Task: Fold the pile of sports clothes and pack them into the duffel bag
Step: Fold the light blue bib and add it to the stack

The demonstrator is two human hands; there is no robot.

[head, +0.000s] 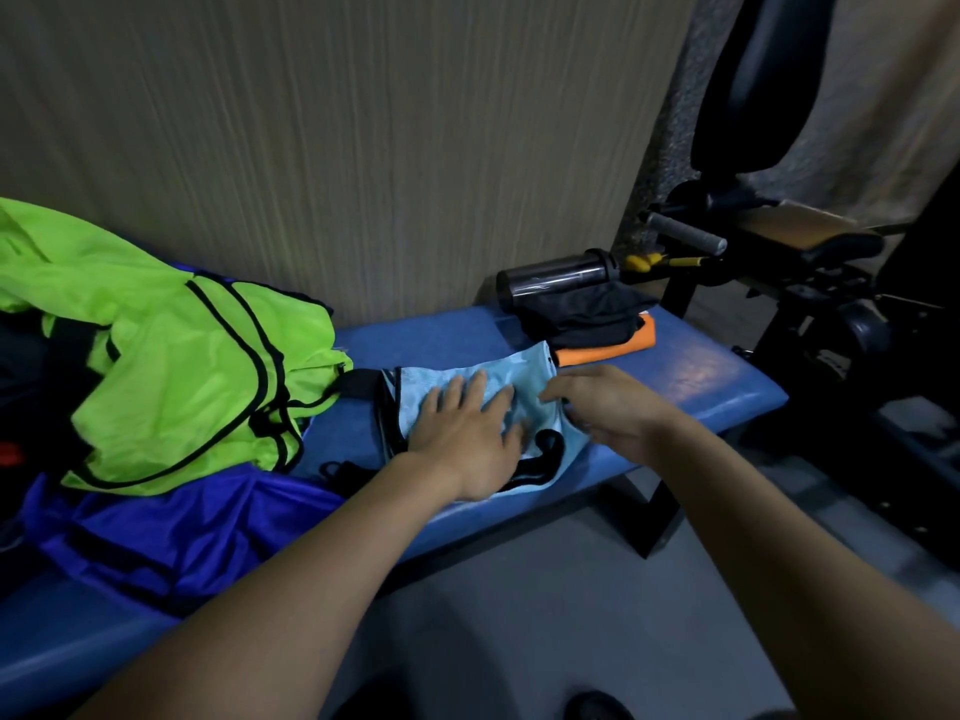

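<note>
Pressing flat, left hand (462,433) splayed on light-blue bib (498,387); right hand (597,407) pinching its edge.

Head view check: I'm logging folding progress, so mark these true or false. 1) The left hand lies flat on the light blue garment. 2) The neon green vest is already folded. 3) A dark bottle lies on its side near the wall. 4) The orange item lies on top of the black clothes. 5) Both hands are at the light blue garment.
1) True: the left hand presses flat on the light blue garment.
2) False: the neon green vest lies crumpled, unfolded.
3) True: the dark bottle lies on its side.
4) False: the orange item lies under the black clothes.
5) True: the right hand touches its edge.
</note>
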